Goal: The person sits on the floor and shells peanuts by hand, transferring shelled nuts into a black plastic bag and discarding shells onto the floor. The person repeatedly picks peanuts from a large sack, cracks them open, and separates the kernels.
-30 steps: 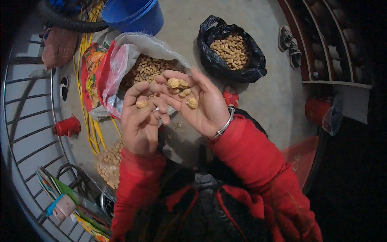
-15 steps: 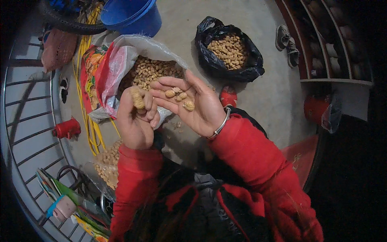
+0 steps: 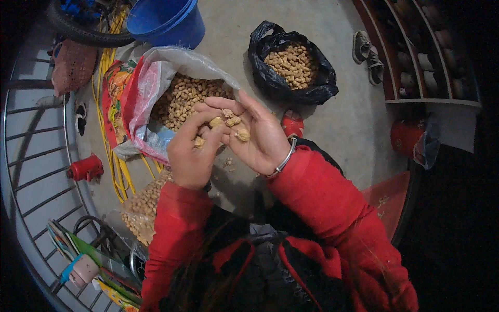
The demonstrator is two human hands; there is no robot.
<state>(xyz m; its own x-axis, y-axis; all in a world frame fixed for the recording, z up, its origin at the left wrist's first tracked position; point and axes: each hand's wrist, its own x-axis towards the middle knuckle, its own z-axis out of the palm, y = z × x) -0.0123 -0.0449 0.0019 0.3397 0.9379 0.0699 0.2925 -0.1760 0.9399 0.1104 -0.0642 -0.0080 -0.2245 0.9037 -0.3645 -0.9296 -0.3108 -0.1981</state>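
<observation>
My right hand (image 3: pixel 264 139) is turned palm up and slightly cupped, holding a few unshelled peanuts (image 3: pixel 242 135) and a pinkish bit (image 3: pixel 227 113) near its fingers. My left hand (image 3: pixel 192 153) reaches over those fingertips, its thumb and forefinger closed on a peanut (image 3: pixel 215 122). Another peanut (image 3: pixel 199 141) shows among its curled fingers. Just beyond both hands an open woven sack (image 3: pixel 195 61) leans with its mouth toward me, full of peanuts (image 3: pixel 183 99). A black plastic bag (image 3: pixel 326 78) of peanuts stands farther right.
A clear bag of peanuts (image 3: pixel 139 210) sits by my left forearm. Yellow cables (image 3: pixel 108 130) run along the floor beside the sack. A blue bucket (image 3: pixel 174 28) stands at the back, a metal railing (image 3: pixel 39 145) at the left, and a shoe rack (image 3: pixel 434 101) at the right.
My left hand has moved right to my right hand's fingertips and turned its back upward. It has taken hold of a peanut there. My right hand stays nearly still.
</observation>
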